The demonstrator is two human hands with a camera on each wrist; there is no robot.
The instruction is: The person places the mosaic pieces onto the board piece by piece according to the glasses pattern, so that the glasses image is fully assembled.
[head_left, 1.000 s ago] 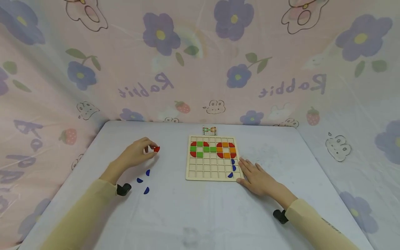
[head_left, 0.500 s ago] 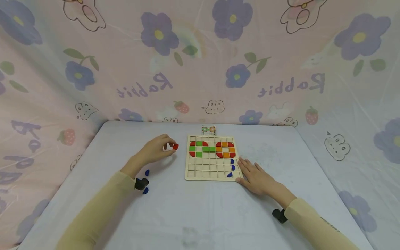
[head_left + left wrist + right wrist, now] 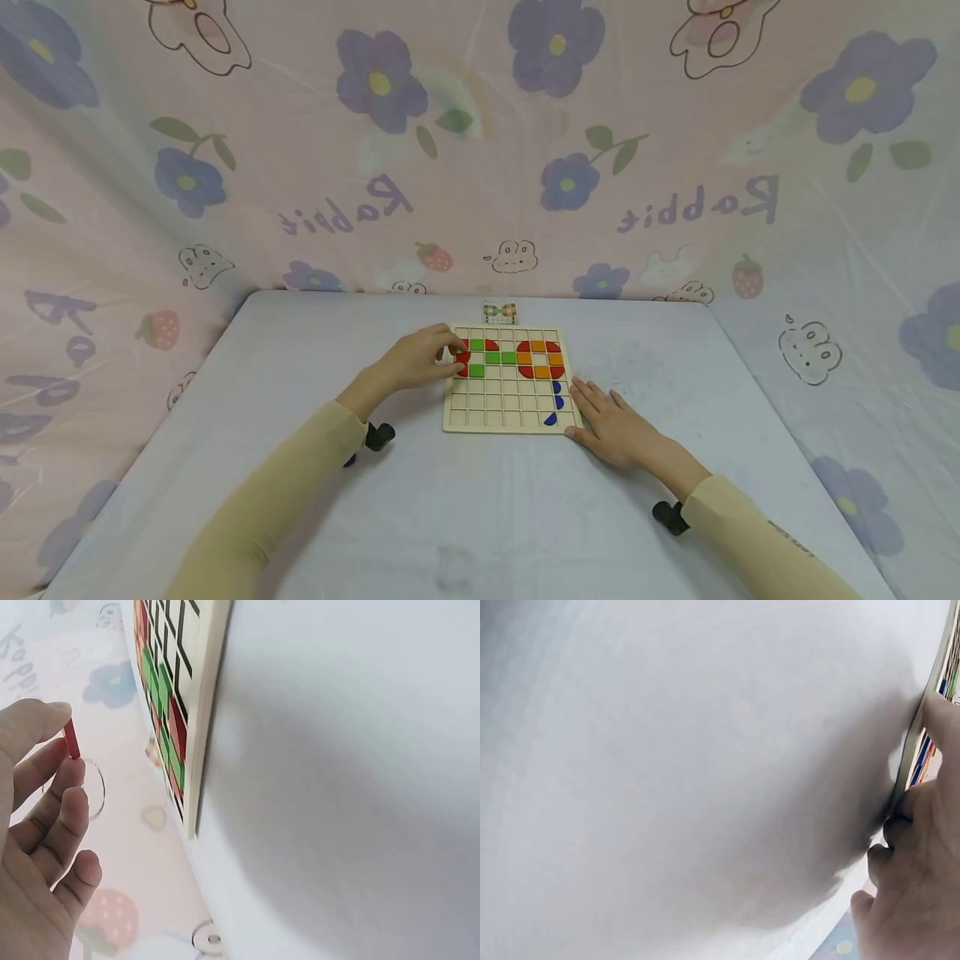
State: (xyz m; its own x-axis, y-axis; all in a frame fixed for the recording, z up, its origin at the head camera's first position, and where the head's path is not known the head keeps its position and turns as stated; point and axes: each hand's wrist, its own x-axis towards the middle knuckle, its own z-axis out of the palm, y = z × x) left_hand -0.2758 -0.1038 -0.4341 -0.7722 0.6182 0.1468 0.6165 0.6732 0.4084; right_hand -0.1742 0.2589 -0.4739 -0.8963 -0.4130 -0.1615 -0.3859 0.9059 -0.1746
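Note:
My left hand [image 3: 420, 357] pinches a small flat red piece [image 3: 72, 740] between thumb and fingertip, over the left edge of a wooden grid board [image 3: 495, 402]. In the left wrist view the piece stands on edge, apart from the board. Red, green [image 3: 492, 357] and orange [image 3: 539, 372] pieces form a bow-tie pattern in the upper rows. Several blue half-round pieces [image 3: 558, 402] lie along the board's right side. My right hand [image 3: 617, 432] rests at the board's right edge with fingers fairly straight, its thumb at the lower right corner.
A small pattern card [image 3: 500, 312] lies just behind the board. One blue half-round piece [image 3: 349, 460] shows on the white table [image 3: 480, 517] beside my left forearm, which covers the area there. A printed cloth [image 3: 480, 167] hangs behind and at both sides.
My left hand has carried the red piece rightward from the table's left part to the board's left edge. Its forearm now hides most loose blue pieces. The right hand has stayed put.

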